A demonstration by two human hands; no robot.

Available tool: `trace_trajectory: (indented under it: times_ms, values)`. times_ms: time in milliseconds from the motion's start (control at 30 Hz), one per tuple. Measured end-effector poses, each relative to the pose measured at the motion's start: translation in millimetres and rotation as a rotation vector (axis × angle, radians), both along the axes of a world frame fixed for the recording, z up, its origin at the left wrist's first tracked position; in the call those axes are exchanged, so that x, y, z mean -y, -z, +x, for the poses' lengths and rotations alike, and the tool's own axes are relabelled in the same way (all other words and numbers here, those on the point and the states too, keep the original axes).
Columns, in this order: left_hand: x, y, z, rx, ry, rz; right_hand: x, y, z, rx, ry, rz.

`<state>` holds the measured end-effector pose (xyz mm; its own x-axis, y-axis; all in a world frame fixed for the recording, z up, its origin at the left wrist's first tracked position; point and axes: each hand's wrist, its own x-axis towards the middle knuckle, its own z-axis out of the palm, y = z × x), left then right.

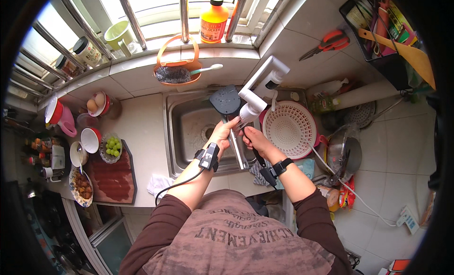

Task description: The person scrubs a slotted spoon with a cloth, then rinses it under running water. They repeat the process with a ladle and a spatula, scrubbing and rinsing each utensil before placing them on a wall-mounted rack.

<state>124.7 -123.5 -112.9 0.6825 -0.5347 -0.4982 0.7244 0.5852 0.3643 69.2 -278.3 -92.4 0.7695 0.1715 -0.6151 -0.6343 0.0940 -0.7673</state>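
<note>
Steel gleams between the two hands: a long metal-handled spatula with a dark flat blade (226,101) is held over the stainless steel sink (189,128), blade toward the window, handle toward the person. The left hand (221,133) closes its fingers round the upper handle; the right hand (253,137) pinches the handle just beside it, right under the spray head of the white angular tap (257,88). Whether water runs I cannot tell, so the rinsing looks to be under way rather than finished: the spatula has not yet been set anywhere to drain, and the sink basin holds no other dishes that I can make out.

Right of the sink lies a round white colander in a red basin (289,128), with a glass pot lid (344,152) beyond it. Behind the sink, on the tiled ledge, an orange caddy with a dark scouring pad (174,72) sits below an orange plastic bottle (212,20). Left of the sink, on the surface (142,128), stand a glass bowl of green grapes (111,148), a reddish cutting board (113,178), a plate of browned food (81,186) and a bowl of eggs (97,104). The tap's arm crowds the space above the blade.
</note>
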Motion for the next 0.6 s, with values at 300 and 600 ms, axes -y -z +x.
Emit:
trace_trajectory:
  times_ms: [300,600]
  values:
    - [-6,-21,9,0.025,-0.110,0.065,-6,-15,10,0.138,-0.166,0.013]
    - [-22,-1,16,-0.094,-0.343,-0.069,16,-26,29,0.243,-0.342,-0.564]
